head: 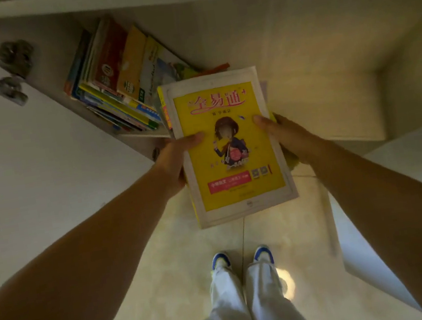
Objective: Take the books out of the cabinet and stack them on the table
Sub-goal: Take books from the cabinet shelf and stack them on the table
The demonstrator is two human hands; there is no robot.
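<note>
2 bare forearms reach forward from the bottom edge, above white trousers and blue-and-white shoes (242, 258) on the beige tiled floor (155, 291). The left hand (177, 162) and right hand (287, 137) grip a small stack of books topped by a yellow, white-bordered paperback (229, 146), thumbs on its cover, just outside the pale open cabinet (55, 81), where more colourful books (115, 75) lean.

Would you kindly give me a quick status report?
Left hand and right hand grip yellow book stack. More books in cabinet. Nothing blocking.
</note>
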